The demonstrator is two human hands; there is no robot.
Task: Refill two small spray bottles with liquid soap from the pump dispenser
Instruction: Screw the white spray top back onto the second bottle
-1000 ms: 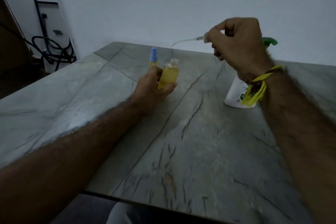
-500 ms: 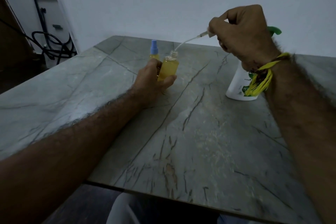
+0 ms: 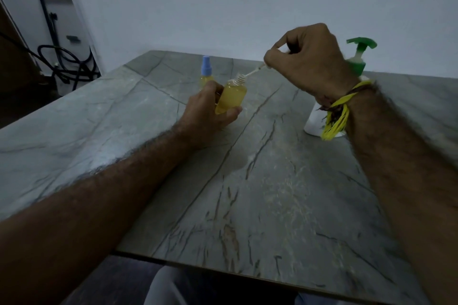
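Observation:
My left hand (image 3: 205,114) grips a small uncapped spray bottle (image 3: 231,98) full of yellow liquid, tilted a little to the right above the table. My right hand (image 3: 309,62) pinches the bottle's spray head, mostly hidden in my fingers; its thin white dip tube (image 3: 252,73) slants down into the bottle's threaded neck. A second small bottle (image 3: 206,74) with a blue spray cap stands on the table just behind my left hand. The white pump dispenser (image 3: 358,57) with a green pump stands behind my right wrist.
The grey veined stone table (image 3: 260,193) reaches to a pale wall at the back. Black hoses and a frame (image 3: 62,57) stand on the floor at the far left. A yellow thread band (image 3: 337,114) is tied round my right wrist.
My right hand has come down and left, and the dip tube has slid further into the bottle's neck. My left hand has kept its grip on the bottle.

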